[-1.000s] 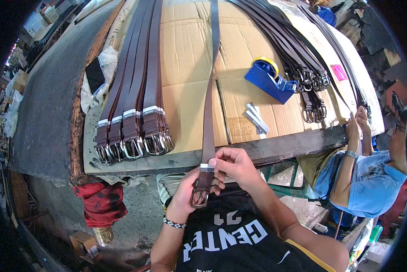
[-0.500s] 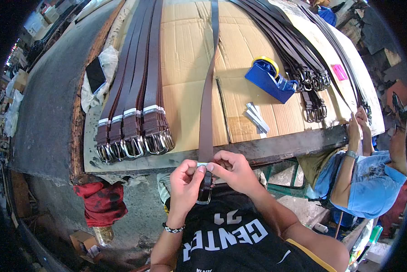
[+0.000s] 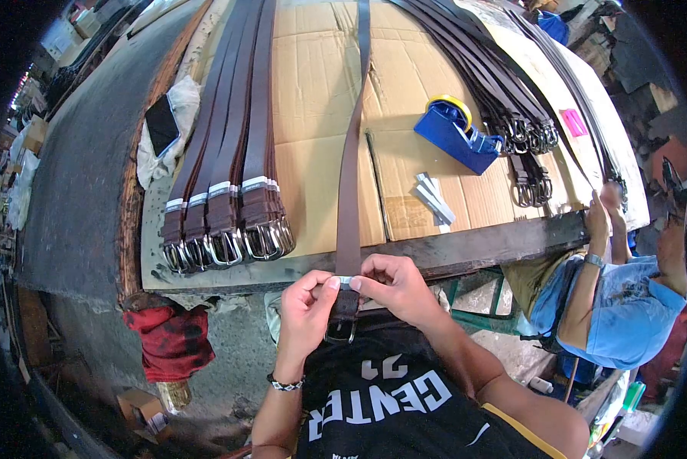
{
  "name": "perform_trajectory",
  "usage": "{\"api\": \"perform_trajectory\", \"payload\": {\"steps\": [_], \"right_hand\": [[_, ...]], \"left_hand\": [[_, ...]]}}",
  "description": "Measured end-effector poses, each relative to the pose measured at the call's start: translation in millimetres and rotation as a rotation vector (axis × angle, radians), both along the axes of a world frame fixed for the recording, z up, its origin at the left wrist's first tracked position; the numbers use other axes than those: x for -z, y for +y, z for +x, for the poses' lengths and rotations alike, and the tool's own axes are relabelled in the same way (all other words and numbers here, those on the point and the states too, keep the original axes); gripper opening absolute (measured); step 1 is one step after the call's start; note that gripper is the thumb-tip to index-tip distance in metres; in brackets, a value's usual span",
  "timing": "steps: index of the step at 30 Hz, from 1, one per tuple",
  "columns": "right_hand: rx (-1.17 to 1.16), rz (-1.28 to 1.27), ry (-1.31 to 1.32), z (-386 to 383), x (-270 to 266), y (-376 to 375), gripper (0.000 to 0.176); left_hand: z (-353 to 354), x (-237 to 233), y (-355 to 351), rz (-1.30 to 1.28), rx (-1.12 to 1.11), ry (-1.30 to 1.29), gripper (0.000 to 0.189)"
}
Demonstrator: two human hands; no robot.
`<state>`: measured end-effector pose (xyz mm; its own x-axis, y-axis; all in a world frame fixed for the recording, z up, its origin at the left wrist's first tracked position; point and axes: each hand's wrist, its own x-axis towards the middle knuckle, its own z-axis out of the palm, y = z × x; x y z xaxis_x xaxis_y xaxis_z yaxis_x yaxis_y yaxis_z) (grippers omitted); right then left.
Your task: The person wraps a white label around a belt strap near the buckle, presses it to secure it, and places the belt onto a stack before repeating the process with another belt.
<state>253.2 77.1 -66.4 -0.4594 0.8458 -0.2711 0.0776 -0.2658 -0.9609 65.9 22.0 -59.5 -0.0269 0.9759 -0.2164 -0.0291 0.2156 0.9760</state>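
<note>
A long brown belt (image 3: pixel 349 183) runs down the cardboard-covered table to its front edge. Near the buckle end, a small white label band (image 3: pixel 345 280) lies across the strap. My left hand (image 3: pixel 306 304) pinches one side of the band between thumb and fingertips. On its other side my right hand (image 3: pixel 397 287) pinches the belt the same way. Below the fingers hangs the metal buckle (image 3: pixel 342 332), against the black shirt. More white label strips (image 3: pixel 433 200) lie loose on the cardboard, right of the belt.
Labelled brown belts (image 3: pixel 232 168) lie in stacks at left, beside a phone (image 3: pixel 162 126). A blue tape dispenser (image 3: pixel 458 138) stands right of centre, near dark buckled belts (image 3: pixel 504 84). At the right, a co-worker in blue (image 3: pixel 626 314) handles black straps.
My left thumb has shifted slightly left, so more of the white band shows between my hands. The buckle end has turned and moved a little left.
</note>
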Motion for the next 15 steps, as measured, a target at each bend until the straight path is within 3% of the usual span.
{"api": "perform_trajectory", "payload": {"steps": [15], "right_hand": [[-0.003,0.085,-0.140,-0.7,-14.3,-2.7,0.028]], "left_hand": [[5.2,-7.4,-0.9,0.006,-0.042,0.000,0.014]]}}
